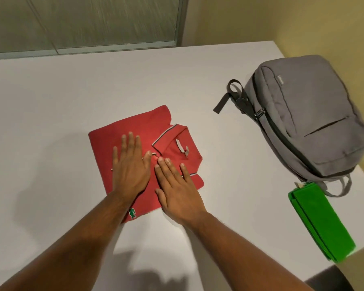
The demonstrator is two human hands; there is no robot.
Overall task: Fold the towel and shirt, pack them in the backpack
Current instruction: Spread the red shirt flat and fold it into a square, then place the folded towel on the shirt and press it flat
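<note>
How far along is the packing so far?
The green towel already lies folded near the table edge. The red shirt is folded into a compact square, and the left hand and right hand press flat on it. The grey backpack lies apart with its zip apparently closed, so opening it and packing both are left.

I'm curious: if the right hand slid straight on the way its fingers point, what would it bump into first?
Probably the shirt's collar. The right hand lies flat on the red shirt, fingers pointing up and a bit left, so the raised collar fold seems next in line, though depth is hard to judge.
</note>
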